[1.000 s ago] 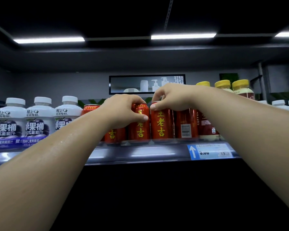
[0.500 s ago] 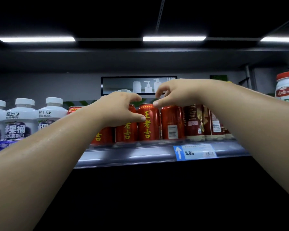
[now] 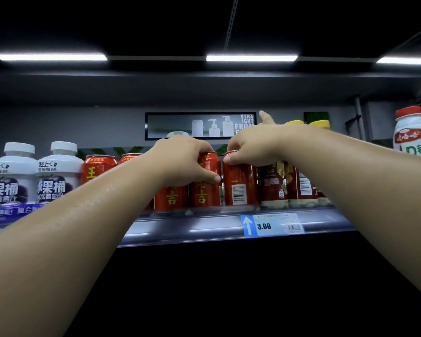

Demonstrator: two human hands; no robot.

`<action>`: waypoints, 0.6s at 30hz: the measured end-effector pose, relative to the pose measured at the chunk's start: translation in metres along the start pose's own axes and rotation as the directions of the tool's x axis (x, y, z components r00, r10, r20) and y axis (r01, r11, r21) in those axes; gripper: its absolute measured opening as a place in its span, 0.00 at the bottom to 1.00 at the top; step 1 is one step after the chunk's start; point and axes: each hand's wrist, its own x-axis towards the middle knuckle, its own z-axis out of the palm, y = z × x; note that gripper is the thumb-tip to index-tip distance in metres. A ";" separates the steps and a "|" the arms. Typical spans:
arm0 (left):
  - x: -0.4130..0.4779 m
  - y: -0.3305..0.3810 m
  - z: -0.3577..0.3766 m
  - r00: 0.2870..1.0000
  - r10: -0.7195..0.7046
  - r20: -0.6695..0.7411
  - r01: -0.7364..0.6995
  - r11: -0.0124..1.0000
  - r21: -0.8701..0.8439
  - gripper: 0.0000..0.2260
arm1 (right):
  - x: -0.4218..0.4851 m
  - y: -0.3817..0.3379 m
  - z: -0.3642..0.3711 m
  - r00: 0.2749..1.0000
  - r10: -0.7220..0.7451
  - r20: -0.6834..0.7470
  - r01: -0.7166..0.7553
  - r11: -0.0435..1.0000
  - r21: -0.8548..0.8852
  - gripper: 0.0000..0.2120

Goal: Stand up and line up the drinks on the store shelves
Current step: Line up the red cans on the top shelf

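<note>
Left hand (image 3: 182, 161) grips the upper half of a red metal can with yellow characters (image 3: 204, 194), thumb across the front and fingers curled over the rim. Right hand (image 3: 253, 145) pinches the top rim of a red metal can with a barcode (image 3: 240, 188) turned outward; one finger (image 3: 266, 118) sticks up clear of the can. Both cans stand upright just beside each other at the front of the grey metal shelf (image 3: 204, 231); cannot tell whether they touch.

More red cans of the same kind (image 3: 96, 170) stand in a row to the left. The left forearm crosses in front and hides most of them, and one shows only its lower part under the left hand. Further left are white plastic bottles with white caps and purple labels (image 3: 57, 176), upright, side by side.

Right of the barcode can stand dark maroon cans (image 3: 272, 186), partly covered by the right forearm. Yellow-capped bottles (image 3: 294, 122) show only their caps above that arm. At far right is a white bottle with a red cap (image 3: 410, 132).

A blue-and-white price tag reading 3.00 (image 3: 272, 226) sits on the shelf rail below the barcode can. A dark-framed poster of white pump bottles (image 3: 199, 125) hangs on the back wall, its lower edge cut by both hands. White strip lights (image 3: 252, 57) run overhead.
</note>
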 end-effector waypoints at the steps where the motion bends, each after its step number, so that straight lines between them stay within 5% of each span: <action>1: 0.000 -0.002 0.000 1.000 0.004 0.001 -0.004 1.000 -0.018 0.30 | -0.001 0.001 0.001 0.999 -0.001 -0.038 0.000 1.000 -0.013 0.26; 4: 0.001 -0.008 -0.001 0.999 0.024 0.028 -0.023 0.999 -0.041 0.32 | -0.001 0.007 0.005 0.993 0.001 -0.115 -0.007 0.999 -0.051 0.30; 10: -0.008 -0.018 0.002 0.999 0.026 0.027 -0.020 0.976 -0.219 0.28 | -0.005 0.019 -0.001 0.999 -0.029 -0.029 0.033 0.987 0.155 0.16; 14: -0.007 -0.016 0.003 1.000 0.014 0.002 -0.013 0.977 -0.214 0.28 | -0.006 0.016 0.003 0.992 -0.012 -0.129 0.012 1.000 0.003 0.31; 18: -0.007 -0.016 0.004 1.000 0.006 0.016 -0.002 0.977 -0.213 0.29 | -0.007 0.020 0.002 0.995 -0.038 -0.095 0.054 0.984 0.172 0.20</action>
